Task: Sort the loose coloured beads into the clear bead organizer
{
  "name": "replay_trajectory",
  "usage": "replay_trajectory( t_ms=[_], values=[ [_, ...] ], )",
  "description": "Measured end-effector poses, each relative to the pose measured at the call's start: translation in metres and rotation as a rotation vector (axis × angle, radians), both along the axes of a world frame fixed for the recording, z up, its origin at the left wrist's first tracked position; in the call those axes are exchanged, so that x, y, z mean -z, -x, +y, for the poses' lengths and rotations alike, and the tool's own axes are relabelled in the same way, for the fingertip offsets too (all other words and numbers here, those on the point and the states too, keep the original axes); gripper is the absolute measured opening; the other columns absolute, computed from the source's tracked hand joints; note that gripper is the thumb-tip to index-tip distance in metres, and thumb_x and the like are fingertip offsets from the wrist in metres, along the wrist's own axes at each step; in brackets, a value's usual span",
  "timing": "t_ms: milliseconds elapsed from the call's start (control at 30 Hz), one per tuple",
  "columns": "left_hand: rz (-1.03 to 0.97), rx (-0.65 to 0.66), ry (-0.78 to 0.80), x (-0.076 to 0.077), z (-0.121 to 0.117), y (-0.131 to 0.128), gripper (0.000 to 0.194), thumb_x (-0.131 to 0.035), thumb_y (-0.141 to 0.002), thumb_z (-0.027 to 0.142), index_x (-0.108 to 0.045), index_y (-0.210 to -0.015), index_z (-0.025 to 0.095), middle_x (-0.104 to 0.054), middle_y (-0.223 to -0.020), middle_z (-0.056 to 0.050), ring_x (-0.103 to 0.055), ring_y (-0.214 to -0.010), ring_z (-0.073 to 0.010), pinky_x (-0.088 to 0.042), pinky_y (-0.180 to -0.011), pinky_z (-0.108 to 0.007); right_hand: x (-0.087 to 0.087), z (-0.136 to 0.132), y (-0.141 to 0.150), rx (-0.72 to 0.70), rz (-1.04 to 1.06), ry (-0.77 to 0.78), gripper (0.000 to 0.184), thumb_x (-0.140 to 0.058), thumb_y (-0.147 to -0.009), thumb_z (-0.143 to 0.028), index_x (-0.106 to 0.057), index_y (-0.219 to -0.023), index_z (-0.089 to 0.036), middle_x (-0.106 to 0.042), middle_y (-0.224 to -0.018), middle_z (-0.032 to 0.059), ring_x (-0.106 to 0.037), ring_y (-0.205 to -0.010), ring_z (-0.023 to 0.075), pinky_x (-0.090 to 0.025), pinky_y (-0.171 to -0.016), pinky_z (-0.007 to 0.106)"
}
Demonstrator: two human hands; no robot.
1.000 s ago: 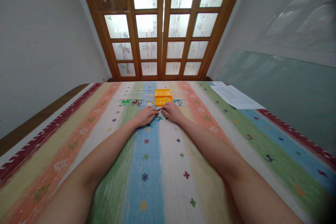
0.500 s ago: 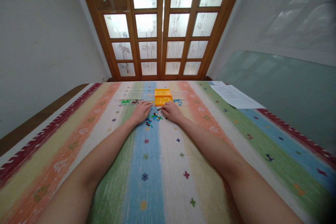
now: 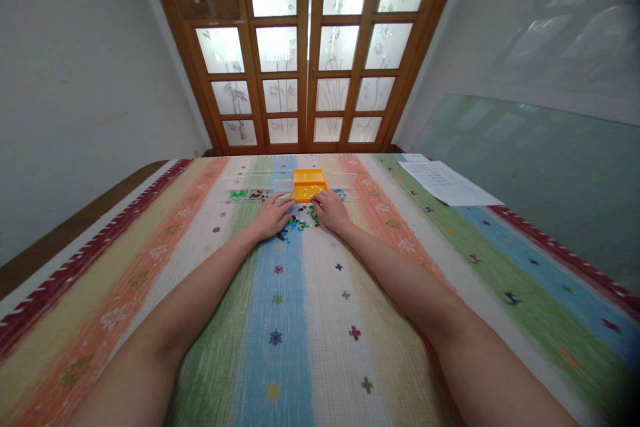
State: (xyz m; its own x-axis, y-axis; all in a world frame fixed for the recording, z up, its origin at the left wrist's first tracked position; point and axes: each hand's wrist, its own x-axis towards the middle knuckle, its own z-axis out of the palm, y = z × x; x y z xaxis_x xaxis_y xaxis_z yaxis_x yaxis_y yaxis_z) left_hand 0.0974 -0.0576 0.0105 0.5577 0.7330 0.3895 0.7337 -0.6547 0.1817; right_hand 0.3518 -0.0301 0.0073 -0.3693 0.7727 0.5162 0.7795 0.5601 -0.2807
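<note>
Small coloured pieces point(image 3: 300, 222), mostly blue, green and dark red, lie in a loose pile on the striped tablecloth between my hands. My left hand point(image 3: 271, 216) rests at the pile's left side, fingers apart, and nothing shows in it. Close to the front right corner of the orange box point(image 3: 303, 195), my right hand point(image 3: 331, 211) has its fingertips drawn together; anything between them is too small to make out. The box lies open with its lid tilted back and light yellow pieces inside.
Left of the box, clear compartments hold green pieces point(image 3: 239, 195) and dark red pieces point(image 3: 259, 194). Blue pieces point(image 3: 339, 193) lie in a clear compartment on the right. Printed paper sheets point(image 3: 447, 183) lie at the table's right. Wood-framed glass doors point(image 3: 309, 80) stand behind.
My right hand has shifted slightly right and forward toward the box, uncovering green pieces. The fingers of my left hand have spread.
</note>
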Motion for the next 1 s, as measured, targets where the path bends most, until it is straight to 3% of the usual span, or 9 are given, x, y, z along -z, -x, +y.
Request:
replay_trajectory(
  t_ms=[200, 433, 767, 1000],
  values=[
    [0.053, 0.155, 0.074, -0.003, -0.009, -0.014, 0.044, -0.045, -0.104, 0.038, -0.06, -0.143, 0.023, -0.057, -0.15, -0.007, -0.037, -0.147, -0.0279, -0.026, -0.126, -0.05, 0.004, 0.006, -0.005, 0.119, 0.076, 0.057, 0.022, -0.051, -0.099, -0.019, -0.073, -0.103, -0.02, -0.073, -0.102, 0.0092, -0.062, -0.097, 0.0224, -0.044, -0.085, 0.032],
    [0.029, 0.12, 0.062, -0.005, -0.005, -0.01, 0.042, -0.038, -0.107, 0.037, -0.068, -0.132, 0.022, -0.068, -0.134, -0.008, -0.051, -0.132, -0.0238, -0.032, -0.122, -0.045, 0.011, 0.009, -0.004, -0.021, -0.028, 0.095, 0.021, -0.056, -0.096, -0.017, -0.076, -0.1, -0.02, -0.074, -0.101, 0.0082, -0.064, -0.097, 0.0206, -0.045, -0.088, 0.03],
    [0.059, 0.168, 0.097, -0.001, -0.007, -0.013, 0.045, -0.042, -0.106, 0.04, -0.059, -0.144, 0.024, -0.056, -0.152, -0.006, -0.037, -0.148, -0.0252, -0.026, -0.125, -0.046, 0.012, 0.012, -0.005, -0.111, 0.0, 0.099, 0.022, -0.055, -0.093, -0.01, -0.075, -0.096, -0.02, -0.072, -0.097, 0.0062, -0.063, -0.097, 0.0191, -0.045, -0.09, 0.029],
    [0.001, 0.162, 0.05, -0.006, -0.005, -0.012, 0.039, -0.041, -0.106, 0.036, -0.068, -0.131, 0.021, -0.069, -0.132, -0.008, -0.055, -0.128, -0.0235, -0.036, -0.118, -0.044, 0.01, 0.007, -0.005, -0.143, -0.033, 0.086, 0.024, -0.054, -0.1, -0.019, -0.076, -0.111, -0.02, -0.07, -0.103, 0.0077, -0.062, -0.101, 0.0198, -0.044, -0.092, 0.029]
  ],
)
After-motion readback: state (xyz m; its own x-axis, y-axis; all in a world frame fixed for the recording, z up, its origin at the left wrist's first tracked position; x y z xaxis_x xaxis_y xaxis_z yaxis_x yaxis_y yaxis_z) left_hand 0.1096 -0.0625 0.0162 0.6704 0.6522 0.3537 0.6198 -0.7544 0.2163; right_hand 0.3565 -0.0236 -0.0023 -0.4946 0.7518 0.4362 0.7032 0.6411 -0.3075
